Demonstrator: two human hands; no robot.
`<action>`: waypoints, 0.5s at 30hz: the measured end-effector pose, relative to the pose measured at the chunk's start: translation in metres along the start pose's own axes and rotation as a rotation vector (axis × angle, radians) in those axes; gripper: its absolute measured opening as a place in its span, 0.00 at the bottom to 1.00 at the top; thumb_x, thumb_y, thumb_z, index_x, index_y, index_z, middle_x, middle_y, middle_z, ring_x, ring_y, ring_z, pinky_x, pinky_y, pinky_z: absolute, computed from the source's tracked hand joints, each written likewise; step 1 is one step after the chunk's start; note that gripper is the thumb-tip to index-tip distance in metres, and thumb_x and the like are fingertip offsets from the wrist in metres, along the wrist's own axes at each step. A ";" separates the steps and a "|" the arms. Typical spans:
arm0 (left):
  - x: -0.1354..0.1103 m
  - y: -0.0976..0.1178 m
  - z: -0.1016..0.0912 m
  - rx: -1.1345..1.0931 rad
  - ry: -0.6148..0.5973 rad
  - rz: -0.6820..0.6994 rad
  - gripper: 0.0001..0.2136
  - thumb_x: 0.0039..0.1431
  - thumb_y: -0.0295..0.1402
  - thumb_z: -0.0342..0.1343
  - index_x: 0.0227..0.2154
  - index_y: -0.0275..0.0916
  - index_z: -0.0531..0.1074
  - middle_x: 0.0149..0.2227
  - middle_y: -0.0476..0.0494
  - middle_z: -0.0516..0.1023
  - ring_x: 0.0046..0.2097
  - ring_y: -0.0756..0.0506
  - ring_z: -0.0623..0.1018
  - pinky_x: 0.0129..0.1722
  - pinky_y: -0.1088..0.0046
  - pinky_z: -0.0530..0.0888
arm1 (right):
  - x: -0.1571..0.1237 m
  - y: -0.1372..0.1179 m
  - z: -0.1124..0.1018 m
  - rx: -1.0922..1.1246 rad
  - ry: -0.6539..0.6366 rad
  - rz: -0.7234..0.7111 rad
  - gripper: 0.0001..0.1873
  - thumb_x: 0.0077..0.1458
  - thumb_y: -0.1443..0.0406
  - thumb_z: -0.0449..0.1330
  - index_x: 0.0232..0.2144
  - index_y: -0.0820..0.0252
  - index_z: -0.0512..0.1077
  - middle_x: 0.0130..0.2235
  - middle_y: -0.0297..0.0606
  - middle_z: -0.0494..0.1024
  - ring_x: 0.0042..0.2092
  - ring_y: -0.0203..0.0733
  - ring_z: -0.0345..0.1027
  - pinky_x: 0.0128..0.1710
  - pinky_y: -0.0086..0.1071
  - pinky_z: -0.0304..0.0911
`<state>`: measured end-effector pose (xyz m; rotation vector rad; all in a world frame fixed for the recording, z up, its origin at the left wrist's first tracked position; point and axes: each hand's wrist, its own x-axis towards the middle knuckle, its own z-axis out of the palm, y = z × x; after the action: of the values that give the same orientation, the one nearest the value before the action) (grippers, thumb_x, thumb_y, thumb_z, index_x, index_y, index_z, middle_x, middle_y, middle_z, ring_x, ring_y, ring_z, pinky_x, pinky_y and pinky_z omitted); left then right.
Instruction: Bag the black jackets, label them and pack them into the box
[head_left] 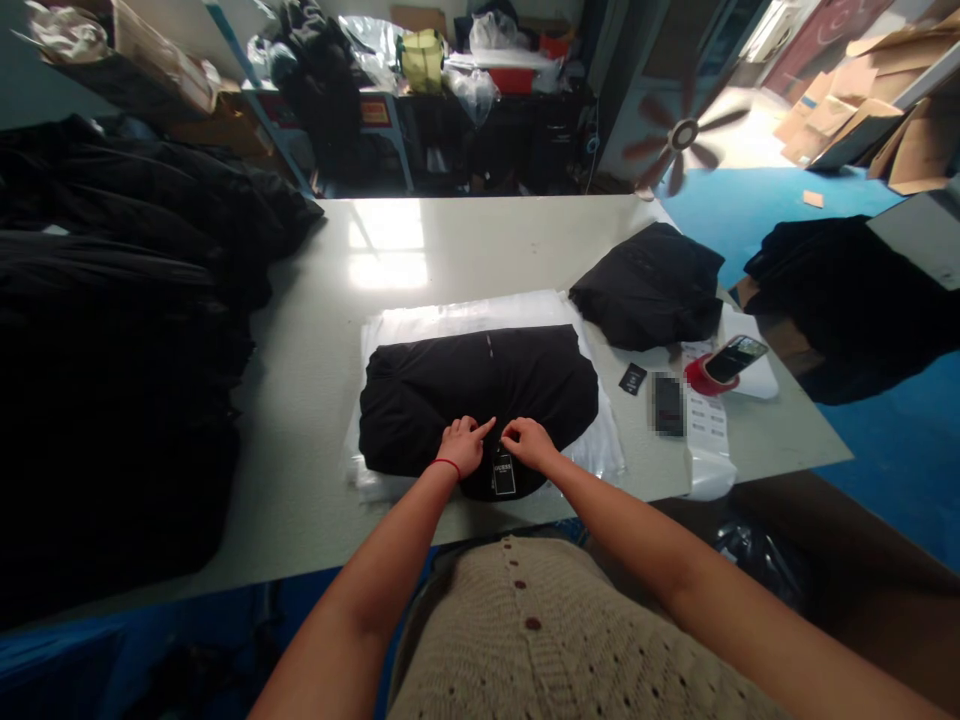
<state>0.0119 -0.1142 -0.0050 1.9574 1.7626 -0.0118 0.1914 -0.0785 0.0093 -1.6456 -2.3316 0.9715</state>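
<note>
A folded black garment [420,390] lies on a stack of clear plastic bags [450,315] in front of me. My left hand [461,447] rests on the garment's near part, fingers stretched, the index finger pointing toward the other hand. Just to its right, my right hand [531,443] is closed in a pinch at the top of a black hang tag [504,474] with white lettering. The pinch appears to be on the tag's cord, though the cord itself is too small to see clearly. The tag lies on the garment below the fingertips.
A large heap of black garments [112,380] covers the table's left side. Another black garment [652,285] lies at the right, near a small black card [633,378], a label strip [709,440] and a phone [736,358] on a red tape roll [705,376]. A fan [682,135] stands beyond.
</note>
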 end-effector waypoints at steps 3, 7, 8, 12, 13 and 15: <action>0.000 0.002 0.000 -0.002 0.003 -0.017 0.27 0.60 0.31 0.46 0.61 0.59 0.61 0.50 0.40 0.67 0.51 0.39 0.66 0.51 0.60 0.62 | -0.004 0.009 -0.007 0.125 -0.010 -0.077 0.04 0.54 0.64 0.62 0.30 0.57 0.77 0.34 0.35 0.78 0.39 0.39 0.69 0.41 0.30 0.60; 0.000 0.005 -0.001 0.008 -0.005 -0.039 0.28 0.59 0.30 0.45 0.62 0.61 0.59 0.50 0.40 0.67 0.51 0.39 0.66 0.51 0.60 0.62 | -0.009 0.007 -0.016 0.179 -0.021 -0.101 0.05 0.55 0.63 0.62 0.31 0.57 0.78 0.34 0.35 0.78 0.36 0.38 0.70 0.38 0.29 0.61; 0.000 0.005 -0.001 0.010 -0.012 -0.048 0.28 0.59 0.30 0.45 0.62 0.61 0.59 0.50 0.40 0.67 0.51 0.39 0.66 0.51 0.59 0.62 | -0.010 0.005 -0.019 0.171 -0.035 -0.113 0.05 0.54 0.63 0.62 0.31 0.56 0.79 0.34 0.35 0.78 0.36 0.37 0.70 0.37 0.29 0.61; 0.002 0.008 -0.003 0.003 -0.040 -0.089 0.29 0.58 0.30 0.45 0.61 0.62 0.59 0.50 0.40 0.66 0.52 0.38 0.66 0.51 0.59 0.62 | -0.011 0.002 -0.025 0.124 -0.108 -0.144 0.05 0.53 0.63 0.63 0.31 0.57 0.79 0.33 0.35 0.78 0.35 0.37 0.70 0.35 0.28 0.60; 0.003 0.008 -0.003 -0.001 -0.045 -0.099 0.29 0.58 0.30 0.45 0.61 0.62 0.60 0.50 0.40 0.67 0.52 0.38 0.66 0.51 0.59 0.63 | -0.010 0.002 -0.026 0.120 -0.118 -0.141 0.05 0.53 0.63 0.63 0.32 0.57 0.79 0.33 0.35 0.78 0.35 0.37 0.70 0.35 0.28 0.60; 0.004 0.009 -0.003 -0.010 -0.050 -0.115 0.29 0.57 0.31 0.45 0.61 0.62 0.60 0.50 0.40 0.67 0.51 0.38 0.66 0.51 0.59 0.63 | -0.007 0.003 -0.026 0.121 -0.127 -0.138 0.05 0.54 0.63 0.63 0.32 0.57 0.78 0.34 0.35 0.78 0.35 0.37 0.70 0.35 0.28 0.60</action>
<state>0.0203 -0.1097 -0.0009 1.8303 1.8365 -0.0910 0.2085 -0.0732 0.0299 -1.3969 -2.3753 1.1929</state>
